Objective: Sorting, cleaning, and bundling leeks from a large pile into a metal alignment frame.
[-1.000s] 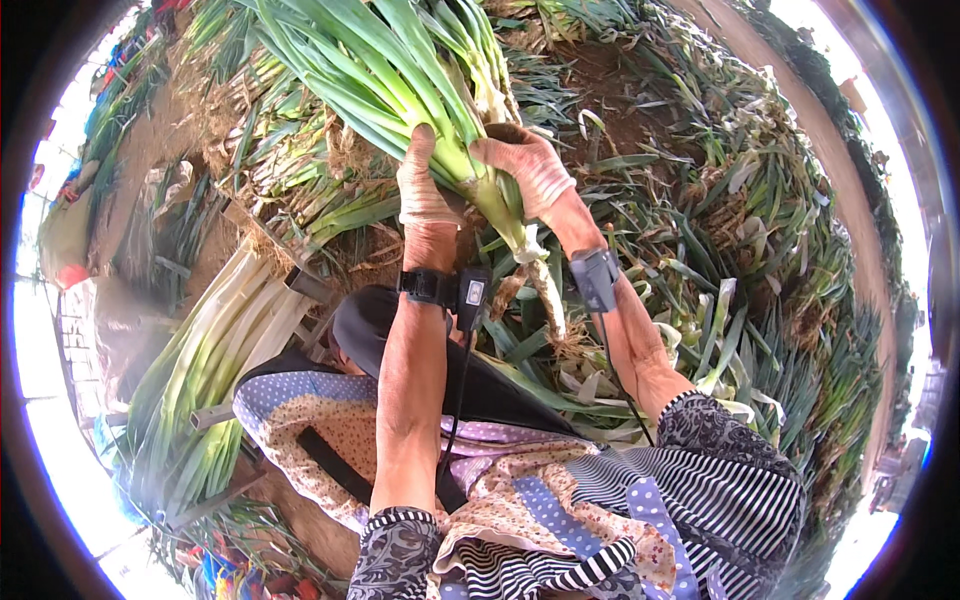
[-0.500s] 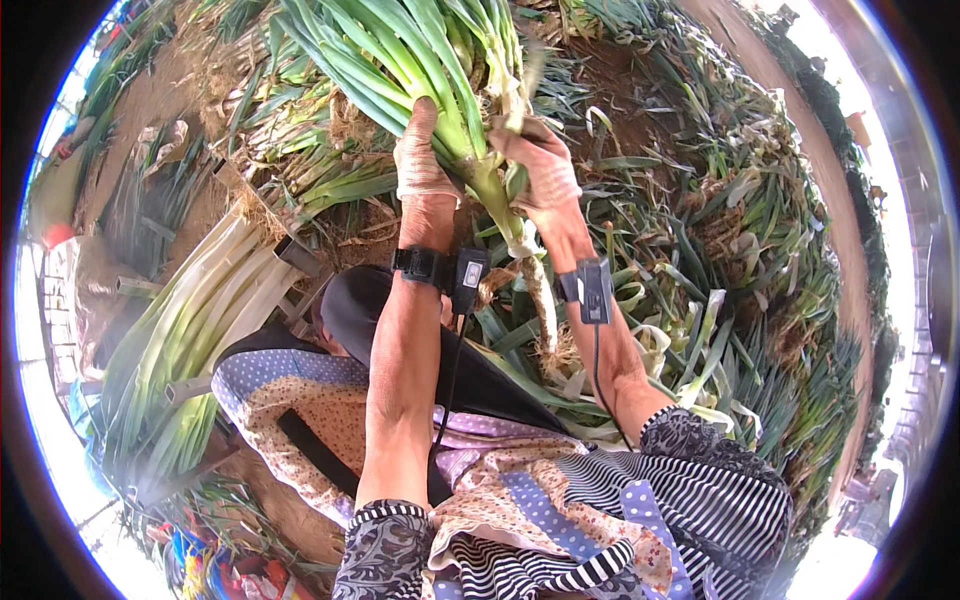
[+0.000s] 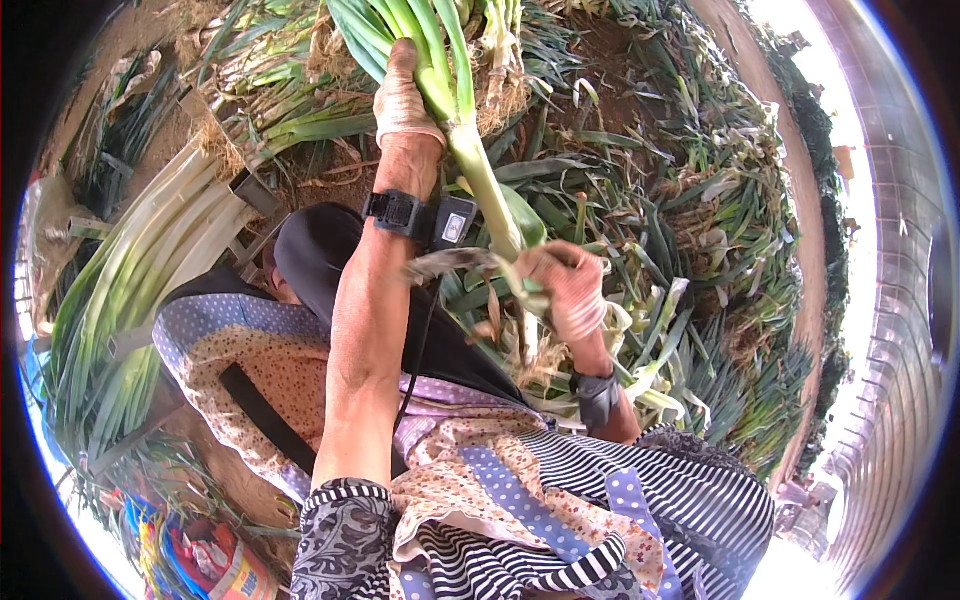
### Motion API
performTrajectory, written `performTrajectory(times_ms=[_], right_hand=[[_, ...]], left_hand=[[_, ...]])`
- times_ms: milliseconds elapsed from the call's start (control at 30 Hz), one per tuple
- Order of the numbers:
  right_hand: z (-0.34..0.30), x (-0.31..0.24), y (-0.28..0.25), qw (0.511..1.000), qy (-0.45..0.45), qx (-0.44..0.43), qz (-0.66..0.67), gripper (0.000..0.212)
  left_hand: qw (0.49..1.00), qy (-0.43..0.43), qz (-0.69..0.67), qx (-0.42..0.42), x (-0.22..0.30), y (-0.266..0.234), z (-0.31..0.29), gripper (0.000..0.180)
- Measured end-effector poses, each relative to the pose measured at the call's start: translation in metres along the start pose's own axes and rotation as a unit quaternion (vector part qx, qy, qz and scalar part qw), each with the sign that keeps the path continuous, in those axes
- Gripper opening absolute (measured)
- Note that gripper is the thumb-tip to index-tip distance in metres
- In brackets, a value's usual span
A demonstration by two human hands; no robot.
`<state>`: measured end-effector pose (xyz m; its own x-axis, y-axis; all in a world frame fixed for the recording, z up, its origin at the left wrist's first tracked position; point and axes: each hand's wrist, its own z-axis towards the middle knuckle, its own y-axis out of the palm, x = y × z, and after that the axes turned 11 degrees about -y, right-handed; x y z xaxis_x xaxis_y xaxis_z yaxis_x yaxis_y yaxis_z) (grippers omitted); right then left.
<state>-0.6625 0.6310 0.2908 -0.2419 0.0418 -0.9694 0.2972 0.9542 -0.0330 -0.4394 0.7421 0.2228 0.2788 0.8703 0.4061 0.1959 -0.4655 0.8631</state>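
A large leek (image 3: 480, 175) slants across the middle, its green leaves at the top and its pale root end low. My left hand (image 3: 405, 105), in a pale glove with the thumb bare, is wrapped round the stalk just below the leaves. Lower down, my right hand (image 3: 565, 285), also gloved, is closed beside the leek's root end. A loose green outer leaf (image 3: 522, 213) stands away from the stalk just above it. From that fist a blurred dark blade-like strip (image 3: 450, 262) sticks out leftward across the stalk; its kind I cannot tell.
To the left, long trimmed leeks (image 3: 165, 230) lie side by side on a metal frame (image 3: 252, 190). Stripped leaves (image 3: 650, 240) litter the ground on the right. More leeks (image 3: 320, 90) are heaped at the far side. A colourful bag (image 3: 200, 555) sits at lower left.
My right hand has moved down the leek from near the leaves to its root end. A green leaf now hangs loose from the stalk. My left hand has shifted slightly left and up.
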Motion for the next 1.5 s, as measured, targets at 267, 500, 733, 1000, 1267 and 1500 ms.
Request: performTrajectory(times_ms=[267,500,733,1000,1267,1500], right_hand=[[-0.096,0.214,-0.155,0.807,0.030,-0.039,-0.589,0.028],[-0.100,0.239,-0.196,0.731,0.218,-0.066,-0.644,0.029],[-0.080,0.232,-0.257,0.732,0.268,-0.163,-0.605,0.033],[0.053,0.026,-0.152,0.697,-0.074,0.094,-0.707,0.062],[0.054,0.090,-0.075,0.798,-0.171,-0.180,-0.549,0.073],[0.053,0.086,-0.074,0.762,-0.214,0.102,-0.602,0.038]], left_hand=[[0.989,0.132,0.028,0.063,0.074,-0.005,0.006,0.061],[0.988,0.151,0.025,0.033,0.056,-0.013,-0.004,0.061],[0.978,0.165,-0.034,-0.122,0.143,-0.055,0.015,0.076],[0.929,-0.006,-0.057,-0.366,0.104,-0.021,0.013,0.051],[0.891,-0.004,-0.139,-0.433,0.088,0.002,-0.002,0.043],[0.990,0.043,0.072,-0.110,0.075,0.037,-0.048,0.091]])
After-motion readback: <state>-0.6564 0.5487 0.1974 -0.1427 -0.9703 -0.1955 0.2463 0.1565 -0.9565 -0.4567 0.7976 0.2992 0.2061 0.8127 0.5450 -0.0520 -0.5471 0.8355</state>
